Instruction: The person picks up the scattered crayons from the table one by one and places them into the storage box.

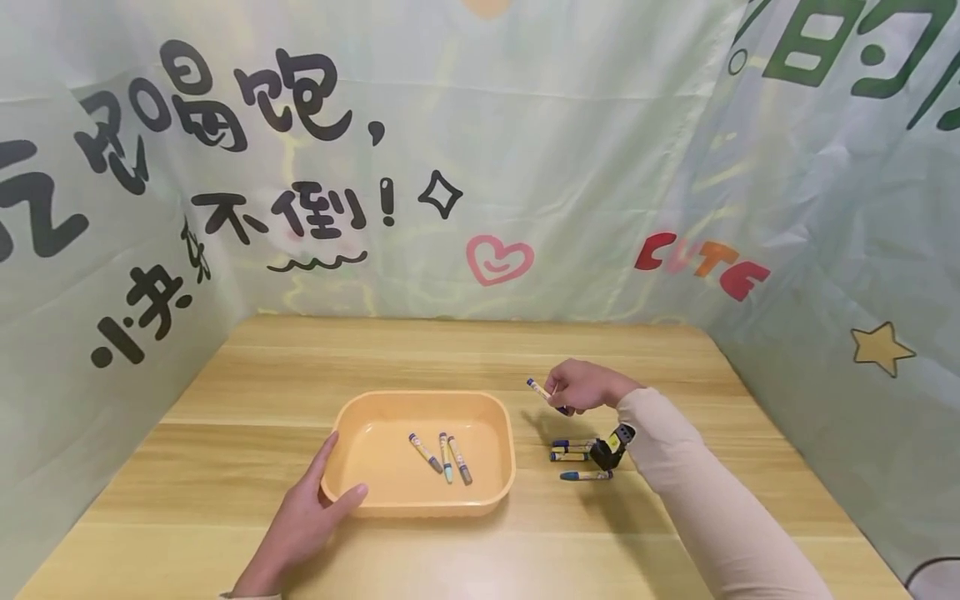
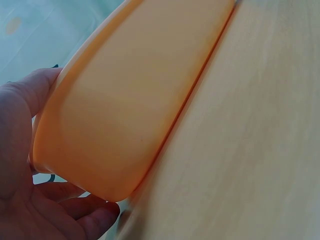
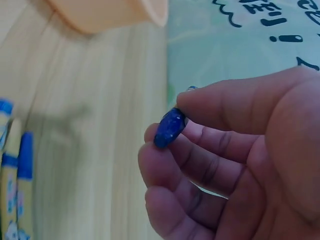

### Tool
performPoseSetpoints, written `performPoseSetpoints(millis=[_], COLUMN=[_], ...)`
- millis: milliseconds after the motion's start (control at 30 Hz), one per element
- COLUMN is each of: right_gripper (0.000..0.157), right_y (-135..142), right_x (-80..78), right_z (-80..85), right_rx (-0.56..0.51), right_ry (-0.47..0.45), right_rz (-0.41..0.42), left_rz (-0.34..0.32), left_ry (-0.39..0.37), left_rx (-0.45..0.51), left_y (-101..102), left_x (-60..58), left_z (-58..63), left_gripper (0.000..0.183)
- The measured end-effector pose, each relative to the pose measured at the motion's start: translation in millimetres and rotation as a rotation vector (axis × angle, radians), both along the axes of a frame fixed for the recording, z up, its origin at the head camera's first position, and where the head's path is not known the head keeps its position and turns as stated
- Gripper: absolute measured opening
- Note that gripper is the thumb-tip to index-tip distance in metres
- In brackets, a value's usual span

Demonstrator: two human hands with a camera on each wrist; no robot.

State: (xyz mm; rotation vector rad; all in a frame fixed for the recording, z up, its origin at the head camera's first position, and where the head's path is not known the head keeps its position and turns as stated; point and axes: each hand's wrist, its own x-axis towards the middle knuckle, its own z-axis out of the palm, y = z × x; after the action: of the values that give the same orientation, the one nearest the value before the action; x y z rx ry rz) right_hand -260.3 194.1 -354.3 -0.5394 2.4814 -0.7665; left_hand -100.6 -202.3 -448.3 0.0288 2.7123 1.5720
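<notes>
My left hand [image 1: 300, 518] holds the left end of an orange plastic tray [image 1: 420, 507], thumb at the rim and fingers along the outer wall; the left wrist view shows this grip on the tray [image 2: 115, 100] up close. Inside the tray lie three crayons, one grey-tipped crayon [image 1: 425, 452] apart from the other two. Right of the tray and above the table, my right hand [image 1: 585, 385] pinches a blue crayon [image 3: 170, 127] between thumb and fingers. Its wrapped barrel is mostly hidden in the right wrist view.
Several crayons lie on the wooden table [image 1: 420, 354] right of the tray, among them a blue-tipped crayon [image 1: 587, 476]. The black wrist camera [image 1: 606, 450] partly covers them. A printed cloth [image 1: 570, 167] encloses the table's back and sides.
</notes>
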Motion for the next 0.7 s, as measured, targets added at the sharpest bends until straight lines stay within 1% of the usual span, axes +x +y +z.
performPoseSetpoints(millis=[100,233,333,567,700], right_gripper=[0.007,0.008,0.010,0.021,0.025], right_y=[-3.1,-8.3,-13.6,-29.5,-38.6], right_x=[-0.5,-1.2,-2.4,-1.7,-2.1], right_z=[3.6,7.5,7.0,6.1,5.3], right_rx=[-0.048,-0.077,-0.096,-0.147,-0.165], right_ry=[-0.008,-0.010,-0.015,-0.033,-0.050], right_rz=[0.005,0.017,0.019,0.029,0.029], left_rz=[0.000,0.005,0.006,0.010,0.012], left_ry=[-0.003,-0.009,-0.009,-0.003,-0.001], left_rx=[-0.014,-0.025,-0.020,-0.028,-0.031], left_y=[1.1,2.7,3.2,2.3,1.8], left_x=[-1.3,-2.7,-3.1,-2.1,-1.5], left_z=[0.0,-0.2,-0.4,1.1,1.5], left_gripper=[0.092,0.092,0.091,0.091,0.090])
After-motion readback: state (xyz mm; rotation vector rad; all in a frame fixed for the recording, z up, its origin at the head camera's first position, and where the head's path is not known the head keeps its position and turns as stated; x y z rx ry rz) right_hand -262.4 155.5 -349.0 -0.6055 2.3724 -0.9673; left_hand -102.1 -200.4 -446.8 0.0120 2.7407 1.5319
